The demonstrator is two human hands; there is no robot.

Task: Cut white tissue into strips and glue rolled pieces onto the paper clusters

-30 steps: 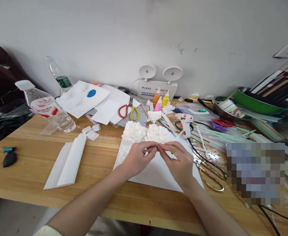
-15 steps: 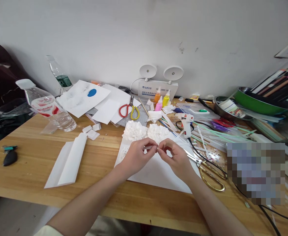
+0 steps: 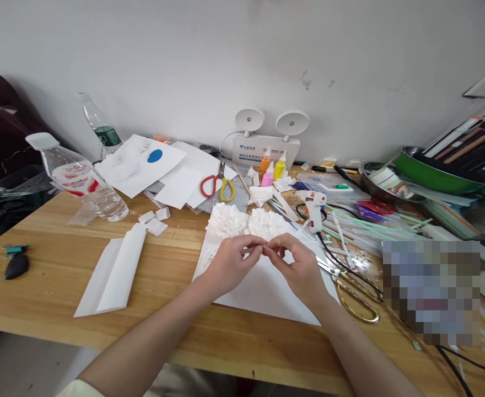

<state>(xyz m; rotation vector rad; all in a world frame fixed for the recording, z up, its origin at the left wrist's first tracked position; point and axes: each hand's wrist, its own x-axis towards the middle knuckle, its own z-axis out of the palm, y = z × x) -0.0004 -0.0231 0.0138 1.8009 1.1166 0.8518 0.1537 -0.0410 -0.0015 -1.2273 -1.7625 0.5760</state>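
Observation:
Over a white sheet (image 3: 263, 295), my left hand (image 3: 231, 266) and my right hand (image 3: 296, 264) meet fingertip to fingertip. Both pinch a small white piece of paper (image 3: 248, 251), most of which my fingers cover. Just beyond the hands, crumpled white paper clusters (image 3: 226, 219) lie on the far part of the sheet, and another cluster (image 3: 210, 257) shows beside my left hand. Gold-handled scissors (image 3: 357, 295) rest to the right of my right hand, their blades partly on the sheet.
A white glue gun (image 3: 313, 209) with a black cord stands behind my right hand. Red-and-yellow scissors (image 3: 217, 184), small paint bottles (image 3: 268, 173) and a lamp unit (image 3: 266, 148) are at the back. Folded paper (image 3: 116, 273) and a water bottle (image 3: 85, 184) stand left.
My fingertips have shifted very slightly around the small piece of paper, and less of it shows. Everything else on the table stays in place.

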